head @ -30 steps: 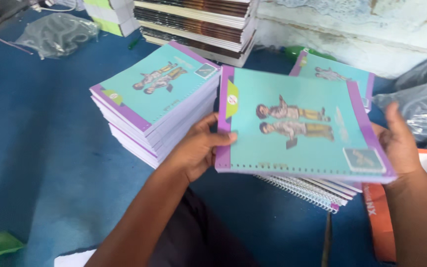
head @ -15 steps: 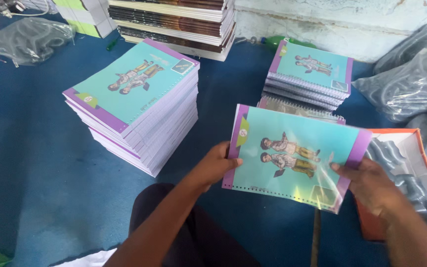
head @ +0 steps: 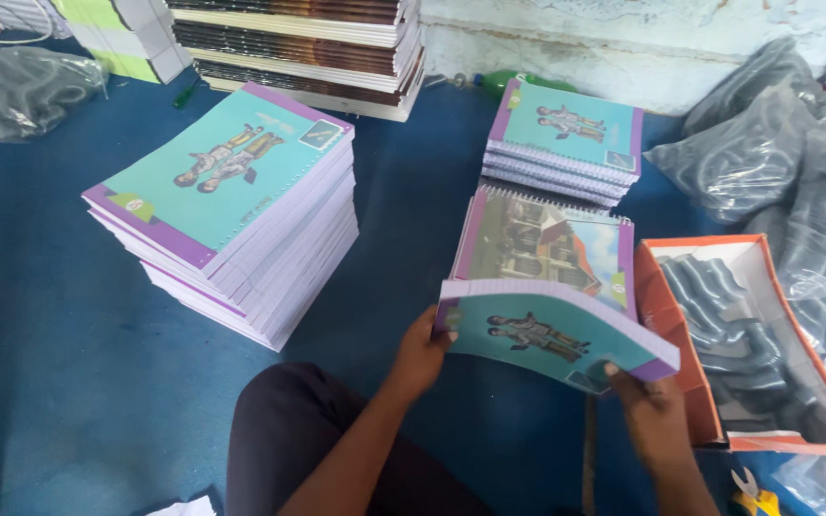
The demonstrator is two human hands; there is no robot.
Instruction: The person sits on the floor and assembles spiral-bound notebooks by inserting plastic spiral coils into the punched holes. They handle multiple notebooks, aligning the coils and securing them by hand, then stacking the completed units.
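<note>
Tall notebook stack left, box right

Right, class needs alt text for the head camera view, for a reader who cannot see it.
Both hands, left hand and right hand, hold a teal-covered notebook tilted above a small spiral notebook pile. A tall notebook stack stands to the left on the blue floor, an orange box to the right.

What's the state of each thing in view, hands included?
Teal-covered notebook: closed, held up at both ends, pages bowed.
Left hand: gripping notebook's left edge.
Right hand: gripping notebook's lower right corner.
Tall stack of teal notebooks: closed, slightly fanned.
Short spiral-bound stack: closed, neat.
Photo-covered spiral notebook pile: closed, flat.
Orange cardboard box: open, grey plastic inside.
</note>
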